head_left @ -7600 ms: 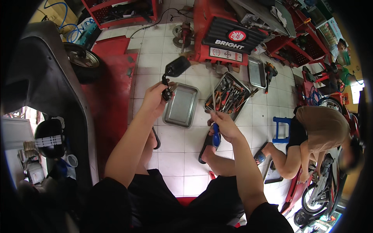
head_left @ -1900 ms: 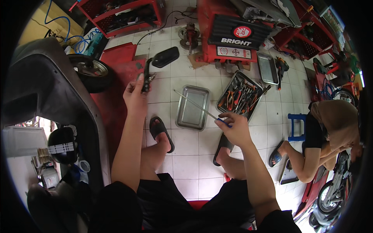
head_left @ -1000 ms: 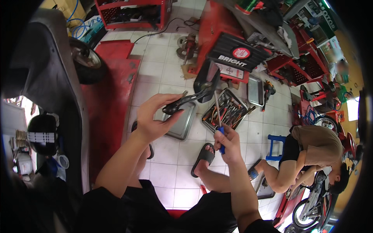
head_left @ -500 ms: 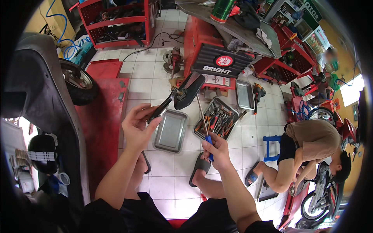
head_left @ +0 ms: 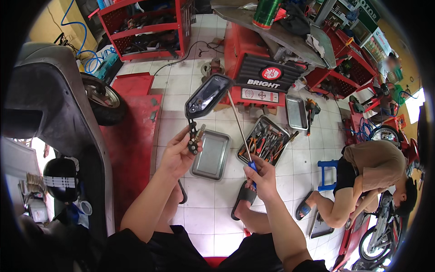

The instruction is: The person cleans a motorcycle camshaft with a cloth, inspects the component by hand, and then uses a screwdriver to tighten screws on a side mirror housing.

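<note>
In my left hand [head_left: 178,153] is a motorcycle mirror [head_left: 209,96], gripped by the black bracket at the lower end of its stem. Its angular head points up, with the glass side toward me. My right hand [head_left: 262,176] is closed round the blue handle of a long screwdriver [head_left: 239,119]. The shaft slants up and left, and its tip is at the right edge of the mirror head; whether they touch I cannot tell. Below the mirror, an oblong metal tray [head_left: 210,155] lies on the tiled floor.
A tray of hand tools [head_left: 264,141] lies beyond my right hand. Further right are another metal tray [head_left: 296,112] and a power drill [head_left: 311,113]. A scooter body [head_left: 63,90] and red platform [head_left: 131,149] flank my left. Another person [head_left: 376,167] bends over a motorcycle at right.
My left hand has turned the mirror, so its glass side now faces me and its bracket shows. The screwdriver stays in my right hand. The whole view has shifted slightly.
</note>
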Action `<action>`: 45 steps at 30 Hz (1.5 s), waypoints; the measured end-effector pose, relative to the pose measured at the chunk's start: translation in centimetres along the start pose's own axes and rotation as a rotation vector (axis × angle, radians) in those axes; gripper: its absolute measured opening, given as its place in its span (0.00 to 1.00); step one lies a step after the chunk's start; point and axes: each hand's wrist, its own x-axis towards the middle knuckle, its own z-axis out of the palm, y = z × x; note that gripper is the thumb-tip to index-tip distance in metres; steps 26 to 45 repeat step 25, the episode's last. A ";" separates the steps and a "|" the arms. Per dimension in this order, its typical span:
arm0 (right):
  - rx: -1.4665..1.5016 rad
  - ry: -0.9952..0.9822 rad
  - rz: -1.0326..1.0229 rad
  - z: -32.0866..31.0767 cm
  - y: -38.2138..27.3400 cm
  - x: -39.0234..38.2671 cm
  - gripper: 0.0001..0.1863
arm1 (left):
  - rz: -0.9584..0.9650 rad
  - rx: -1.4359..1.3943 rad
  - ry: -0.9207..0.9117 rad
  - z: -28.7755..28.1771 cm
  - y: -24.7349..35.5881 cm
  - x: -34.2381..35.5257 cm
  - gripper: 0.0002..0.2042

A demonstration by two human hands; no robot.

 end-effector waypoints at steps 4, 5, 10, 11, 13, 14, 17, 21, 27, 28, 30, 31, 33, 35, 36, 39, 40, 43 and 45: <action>0.005 0.065 -0.050 -0.1 0.4 0.6 0.31 | -0.066 0.047 -0.093 0.6 -0.6 -0.2 0.20; 0.053 0.073 -0.068 -0.2 0.5 0.7 0.31 | -0.072 0.071 -0.104 1.0 -0.7 -0.2 0.21; 0.218 0.107 -0.146 -0.6 0.4 0.9 0.31 | -0.143 0.113 -0.135 1.6 -1.2 -0.5 0.22; 0.248 0.113 -0.157 -0.6 0.4 0.9 0.31 | -0.165 0.107 -0.138 1.6 -1.4 -0.6 0.22; 0.297 0.122 -0.172 -0.8 0.5 1.0 0.32 | -0.196 0.098 -0.138 1.6 -1.7 -0.7 0.23; 0.319 0.116 -0.185 -0.8 0.6 0.9 0.32 | -0.213 0.092 -0.137 1.5 -1.9 -0.8 0.23; 0.352 0.103 -0.223 -1.0 0.8 0.8 0.33 | -0.249 0.160 -0.177 1.5 -2.1 -0.9 0.24; 0.412 0.119 -0.236 -1.2 0.7 0.9 0.32 | -0.274 0.238 -0.216 2.3 -2.5 -1.2 0.25; 0.421 0.123 -0.239 -1.8 0.9 1.1 0.33 | -0.379 0.224 -0.230 2.3 -2.7 -1.2 0.27; 0.421 0.123 -0.239 -1.8 0.9 1.1 0.33 | -0.379 0.224 -0.230 2.3 -2.7 -1.2 0.27; 0.421 0.123 -0.239 -1.8 0.9 1.1 0.33 | -0.379 0.224 -0.230 2.3 -2.7 -1.2 0.27; 0.421 0.123 -0.239 -1.8 0.9 1.1 0.33 | -0.379 0.224 -0.230 2.3 -2.7 -1.2 0.27; 0.421 0.123 -0.239 -1.8 0.9 1.1 0.33 | -0.379 0.224 -0.230 2.3 -2.7 -1.2 0.27; 0.421 0.123 -0.239 -1.8 0.9 1.1 0.33 | -0.379 0.224 -0.230 2.3 -2.7 -1.2 0.27; 0.421 0.123 -0.239 -1.8 0.9 1.1 0.33 | -0.379 0.224 -0.230 2.3 -2.7 -1.2 0.27; 0.421 0.123 -0.239 -1.8 0.9 1.1 0.33 | -0.379 0.224 -0.230 2.3 -2.7 -1.2 0.27; 0.421 0.123 -0.239 -1.8 0.9 1.1 0.33 | -0.379 0.224 -0.230 2.3 -2.7 -1.2 0.27; 0.421 0.123 -0.239 -1.8 0.9 1.1 0.33 | -0.379 0.224 -0.230 2.3 -2.7 -1.2 0.27; 0.421 0.123 -0.239 -1.8 0.9 1.1 0.33 | -0.379 0.224 -0.230 2.3 -2.7 -1.2 0.27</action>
